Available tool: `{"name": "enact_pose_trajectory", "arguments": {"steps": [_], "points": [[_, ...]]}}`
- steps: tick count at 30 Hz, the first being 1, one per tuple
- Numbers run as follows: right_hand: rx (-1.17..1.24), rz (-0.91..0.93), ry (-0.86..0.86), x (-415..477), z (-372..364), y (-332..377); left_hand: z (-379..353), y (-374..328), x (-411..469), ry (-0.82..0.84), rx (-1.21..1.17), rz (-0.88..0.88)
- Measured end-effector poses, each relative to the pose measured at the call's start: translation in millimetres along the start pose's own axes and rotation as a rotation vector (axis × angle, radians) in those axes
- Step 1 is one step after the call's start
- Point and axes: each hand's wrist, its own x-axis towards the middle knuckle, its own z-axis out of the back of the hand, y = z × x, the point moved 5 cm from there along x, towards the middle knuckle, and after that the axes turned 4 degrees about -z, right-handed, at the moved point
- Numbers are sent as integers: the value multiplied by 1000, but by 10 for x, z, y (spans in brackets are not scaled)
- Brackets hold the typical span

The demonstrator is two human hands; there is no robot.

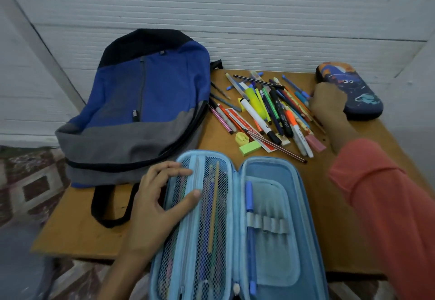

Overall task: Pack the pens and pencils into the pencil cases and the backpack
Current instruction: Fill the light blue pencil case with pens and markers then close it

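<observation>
we see the loose pens and pencils [270, 108] heaped criss-cross on the wooden table [334, 205], between the blue and grey backpack [146, 101] and the dark printed pencil case [353, 92], which lies closed at the far right corner. the light blue pencil case [270, 170] lies opened flat at the near edge. a few pencils show behind its mesh pocket [179, 240], and one blue pen [249, 200] sits under the elastic loops [268, 225].

the left hand [160, 203] lies spread on the mesh side, fingers straight, pressing that half down. the right hand [328, 104] is at the right edge of the heap, just beside the dark case, with knuckles up and fingers curled under. we cannot tell whether it pinches a pen or only touches the pile.

we judge every piece light and stiff, with smooth round barrels that will roll and slip once freed. since they overlap, we would take the topmost ones first, pinching mid-barrel, or gather several that lie parallel in one curled hand. the white marker [256, 116] and yellow highlighter [253, 99] are thick and easy to grasp. the thin striped pencil [280, 145] at the near edge lies flat on the table and may need a fingertip under one end. sharpened tips look fragile, so we would slide them in blunt end first. the open case is semi-rigid but light, so we think it needs a hand on it while pens are pushed under the loops.
</observation>
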Motion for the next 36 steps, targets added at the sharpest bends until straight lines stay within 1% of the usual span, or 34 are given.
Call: {"name": "enact_pose_trajectory", "arguments": {"steps": [3,6,8,11,13,15,16,18,20,21,23,25,27,30,32,36], "points": [[35,27,-24,-15,32,-4,2,-31,7,5,19,-16],[191,5,-94,-84,134,-39,4,-42,10,16,22,-21],[369,7,-131,-161,237,-46,4,-41,-10,17,32,-22],[731,-5,-234,-236,511,-28,6,-37,-23,25,52,-25],[975,20,-299,-296,711,1,9,-33,-32,33,61,-22],[1182,81,-287,-388,915,59,8,-30,-32,44,91,-15],[1273,120,-242,-430,1013,87,3,-41,-30,48,123,-16],[1438,192,-51,-537,1154,184,5,-78,-28,40,216,-43],[1534,222,249,-711,1192,315,9,-147,-15,23,298,-102],[1555,228,425,-834,1174,393,0,-189,-1,27,321,-129],[1511,234,737,-1095,1058,512,-47,-277,30,68,343,-186],[1372,251,916,-1337,879,562,-131,-351,52,131,380,-253],[1262,257,1013,-1543,692,566,-227,-398,61,203,423,-280],[1290,232,1087,-1733,535,527,-329,-404,49,314,480,-261],[1356,186,1067,-1763,509,485,-359,-363,29,373,535,-230],[1434,93,949,-1725,490,407,-367,-318,24,380,584,-207]]}}
